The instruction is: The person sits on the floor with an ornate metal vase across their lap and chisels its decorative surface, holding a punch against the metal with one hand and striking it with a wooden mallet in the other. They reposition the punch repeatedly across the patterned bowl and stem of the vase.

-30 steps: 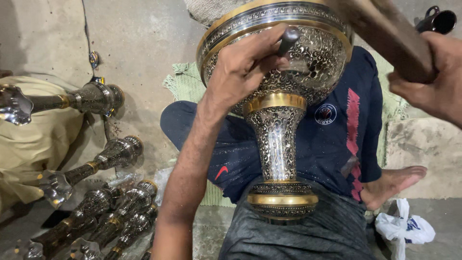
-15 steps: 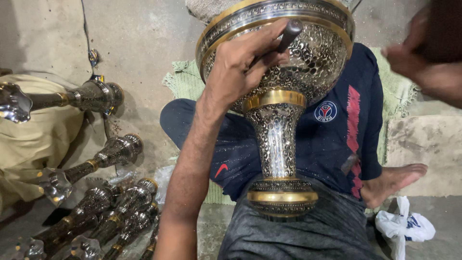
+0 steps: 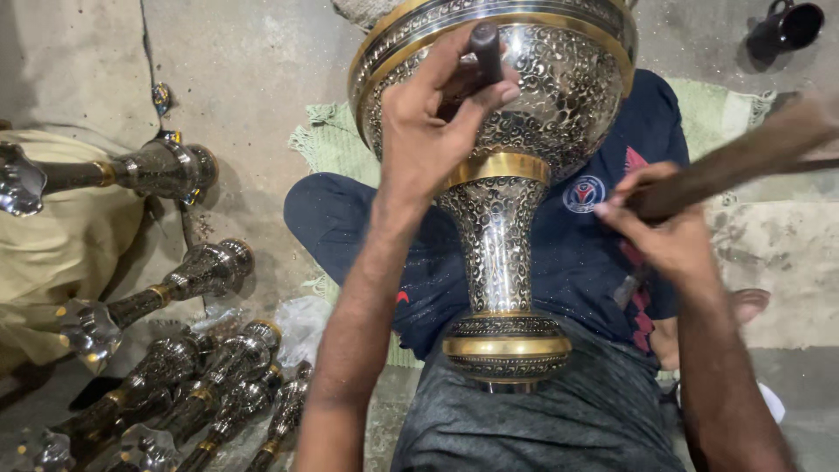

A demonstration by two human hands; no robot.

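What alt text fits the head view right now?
Left hand holds a dark punch against an engraved metal vase on the lap; right hand grips a wooden handle. Similar pieces lie on the floor.

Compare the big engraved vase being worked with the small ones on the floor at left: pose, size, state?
The large vase stands upright on the person's lap; the small vases lie on their sides on the floor. It is far bigger and wide-bowled; they are slim. The left hand presses a dark punch on it; they lie untouched. All share silver engraving with gold bands.
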